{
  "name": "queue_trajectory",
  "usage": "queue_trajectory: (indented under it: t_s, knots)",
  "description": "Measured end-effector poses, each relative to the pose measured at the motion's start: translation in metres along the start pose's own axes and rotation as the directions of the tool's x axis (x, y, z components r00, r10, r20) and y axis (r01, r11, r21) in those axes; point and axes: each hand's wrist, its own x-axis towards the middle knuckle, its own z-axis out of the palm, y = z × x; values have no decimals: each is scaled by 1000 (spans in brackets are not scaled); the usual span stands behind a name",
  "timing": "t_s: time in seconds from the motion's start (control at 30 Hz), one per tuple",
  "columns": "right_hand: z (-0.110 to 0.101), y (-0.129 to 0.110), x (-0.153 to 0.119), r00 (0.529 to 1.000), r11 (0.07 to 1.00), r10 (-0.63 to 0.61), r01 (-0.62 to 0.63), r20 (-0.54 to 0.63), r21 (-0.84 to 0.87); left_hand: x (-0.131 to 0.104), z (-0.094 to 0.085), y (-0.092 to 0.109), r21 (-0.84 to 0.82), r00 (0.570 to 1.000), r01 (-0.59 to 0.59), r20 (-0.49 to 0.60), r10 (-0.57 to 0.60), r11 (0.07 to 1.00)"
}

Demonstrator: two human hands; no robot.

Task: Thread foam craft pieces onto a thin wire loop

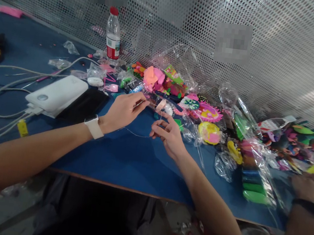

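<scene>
My left hand (pixel 125 109), with a pale watch strap at the wrist, is closed in a pinch over the blue table. What its fingertips hold is too small to tell. Just beyond them lies a small clear container with a peach-coloured band (pixel 161 104); I cannot tell whether they touch it. To the right, my right hand (pixel 168 136) has thumb and fingers pinched together on a thin thread (pixel 136 134). The thread sags from these fingers toward the underside of my left hand.
A white power bank (pixel 57 93) with cables lies at left beside a black pouch (pixel 84 104). Behind stands a water bottle (pixel 113 38) against the perforated metal panel (pixel 169 20). Colourful clay pieces (pixel 209 133) and plastic bags crowd the right. A co-worker's hand (pixel 307 187) is at far right.
</scene>
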Motion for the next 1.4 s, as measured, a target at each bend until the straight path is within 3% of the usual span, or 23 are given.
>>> queue_trajectory:
  t_s: [0.4,0.67,0.9,1.03,1.1,1.17,1.23,1.4]
  knots:
    - [9,13,-3,996,997,-63,65,55,-43,2,-2,0,-10,995,95,-41,-95,995]
    - [14,18,-6,978,962,-198,180,-70,-205,2,-4,4,-28,997,69,-13,-70,997]
    - [13,13,-3,997,997,-75,74,-27,-29,2,-3,-1,-37,996,81,-38,-83,996]
    - [8,15,1,995,996,-84,85,-61,10,3,-2,-5,-111,995,92,36,-89,989]
    - [6,14,3,995,997,-81,82,-62,11,5,-4,-6,-219,985,160,98,-142,963]
    - [4,12,3,993,996,-84,85,-87,13,9,-5,-8,-358,953,296,179,-246,885]
    - [2,9,5,984,995,-95,101,-152,28,14,-7,-12,-504,896,444,266,-356,741]
    - [-8,9,11,927,985,-130,162,-352,64,20,-1,-28,-758,713,630,480,-511,166]
